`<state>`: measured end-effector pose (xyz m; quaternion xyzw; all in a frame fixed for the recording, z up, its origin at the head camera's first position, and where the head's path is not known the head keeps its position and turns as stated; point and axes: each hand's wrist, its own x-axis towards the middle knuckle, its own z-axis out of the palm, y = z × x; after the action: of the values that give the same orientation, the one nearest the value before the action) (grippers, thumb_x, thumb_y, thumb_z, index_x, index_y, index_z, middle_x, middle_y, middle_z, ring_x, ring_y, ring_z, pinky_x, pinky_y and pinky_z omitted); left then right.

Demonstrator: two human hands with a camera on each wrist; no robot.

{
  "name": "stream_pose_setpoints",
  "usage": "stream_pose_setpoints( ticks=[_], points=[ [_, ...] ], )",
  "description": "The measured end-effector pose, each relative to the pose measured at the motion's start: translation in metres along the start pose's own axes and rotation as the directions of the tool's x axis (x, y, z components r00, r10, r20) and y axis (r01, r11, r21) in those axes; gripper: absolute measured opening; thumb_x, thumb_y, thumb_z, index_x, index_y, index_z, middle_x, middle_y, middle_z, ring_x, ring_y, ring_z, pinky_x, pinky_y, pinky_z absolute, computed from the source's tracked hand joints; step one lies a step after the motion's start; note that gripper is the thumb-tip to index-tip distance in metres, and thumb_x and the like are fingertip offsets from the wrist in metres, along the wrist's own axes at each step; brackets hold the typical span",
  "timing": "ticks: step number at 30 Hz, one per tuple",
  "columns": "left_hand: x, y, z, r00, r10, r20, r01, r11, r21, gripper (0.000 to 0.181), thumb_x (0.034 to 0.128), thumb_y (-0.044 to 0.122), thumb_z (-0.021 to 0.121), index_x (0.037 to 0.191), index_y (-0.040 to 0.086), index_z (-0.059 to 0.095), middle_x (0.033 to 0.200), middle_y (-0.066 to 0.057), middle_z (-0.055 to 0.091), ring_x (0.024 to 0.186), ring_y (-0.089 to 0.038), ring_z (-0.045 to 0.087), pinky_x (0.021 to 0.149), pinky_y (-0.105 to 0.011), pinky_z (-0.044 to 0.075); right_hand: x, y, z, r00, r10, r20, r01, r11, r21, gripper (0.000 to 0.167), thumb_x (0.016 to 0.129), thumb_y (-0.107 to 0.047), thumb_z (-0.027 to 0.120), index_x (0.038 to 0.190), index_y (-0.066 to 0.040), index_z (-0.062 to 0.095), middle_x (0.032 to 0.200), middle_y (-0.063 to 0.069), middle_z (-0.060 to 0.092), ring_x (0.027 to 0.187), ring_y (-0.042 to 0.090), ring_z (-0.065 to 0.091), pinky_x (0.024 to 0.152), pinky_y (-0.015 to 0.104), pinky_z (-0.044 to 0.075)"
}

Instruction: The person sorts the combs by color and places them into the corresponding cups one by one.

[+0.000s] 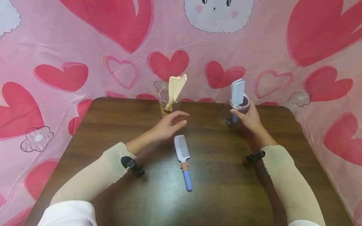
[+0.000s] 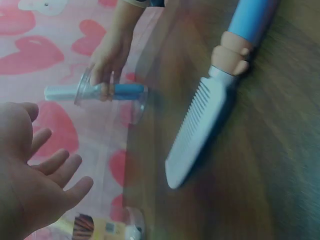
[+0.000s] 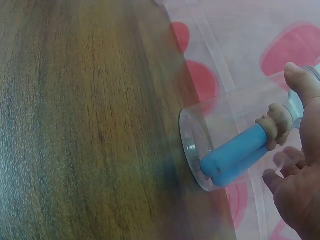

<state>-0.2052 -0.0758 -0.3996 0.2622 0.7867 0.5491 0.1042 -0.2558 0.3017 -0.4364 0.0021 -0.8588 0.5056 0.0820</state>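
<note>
My right hand [image 1: 250, 117] grips a clear jar [image 1: 227, 114] near its rim, thumb on the near side. Two combs [image 1: 238, 91] stand in this jar, teeth end up, their blue handles [image 3: 235, 155] showing through the wall. Another comb [image 1: 183, 157], pale with a blue-purple handle and a brown figure at its neck, lies on the table between my arms. My left hand [image 1: 169, 125] hovers above the table beyond that comb, fingers loosely extended and holding nothing. Just behind it stands a second clear jar [image 1: 162, 100] with cream-coloured, broad-ended pieces [image 1: 176, 88] sticking out.
Both jars stand near the far edge of the brown wooden table [image 1: 220, 188]. A pink cloth [image 1: 198, 50] with red hearts hangs behind it. Black cameras are strapped to both wrists, one on the left [image 1: 135, 169].
</note>
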Motion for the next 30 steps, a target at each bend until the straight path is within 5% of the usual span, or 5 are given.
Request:
stream_pose_setpoints(
  ticks=[13, 21, 30],
  points=[
    [-0.029, -0.03, -0.011, 0.993, -0.118, -0.027, 0.12, 0.987, 0.106, 0.038, 0.1018, 0.015, 0.063, 0.135, -0.004, 0.057, 0.134, -0.022, 0.062, 0.123, -0.034, 0.061, 0.105, -0.049, 0.049, -0.002, -0.002, -0.002, 1.0, 0.021, 0.002, -0.021, 0.999, -0.027, 0.096, 0.086, -0.028, 0.084, 0.157, -0.001, 0.023, 0.152, 0.024, 0.04, 0.142, 0.039, 0.037, 0.121, 0.053, 0.027],
    [-0.033, -0.037, -0.009, 0.965, -0.258, -0.046, 0.262, 0.949, 0.177, 0.041, 0.1035, 0.024, 0.061, 0.135, -0.002, 0.056, 0.13, -0.018, 0.064, 0.121, -0.033, 0.061, 0.102, -0.049, 0.051, -0.002, -0.002, -0.002, 0.999, 0.032, 0.008, -0.032, 0.999, -0.032, 0.099, 0.086, -0.031, 0.084, 0.158, -0.003, 0.021, 0.154, 0.022, 0.039, 0.144, 0.038, 0.036, 0.121, 0.054, 0.025],
    [-0.032, -0.037, 0.002, 0.943, -0.328, -0.055, 0.332, 0.913, 0.239, 0.037, 0.1024, 0.025, 0.062, 0.127, -0.002, 0.06, 0.113, -0.014, 0.066, 0.1, -0.025, 0.062, 0.087, -0.041, 0.054, -0.001, -0.001, -0.002, 1.0, 0.012, 0.005, -0.012, 0.999, -0.039, 0.098, 0.086, -0.03, 0.084, 0.159, -0.004, 0.022, 0.154, 0.022, 0.039, 0.144, 0.037, 0.036, 0.122, 0.052, 0.025]
  ],
)
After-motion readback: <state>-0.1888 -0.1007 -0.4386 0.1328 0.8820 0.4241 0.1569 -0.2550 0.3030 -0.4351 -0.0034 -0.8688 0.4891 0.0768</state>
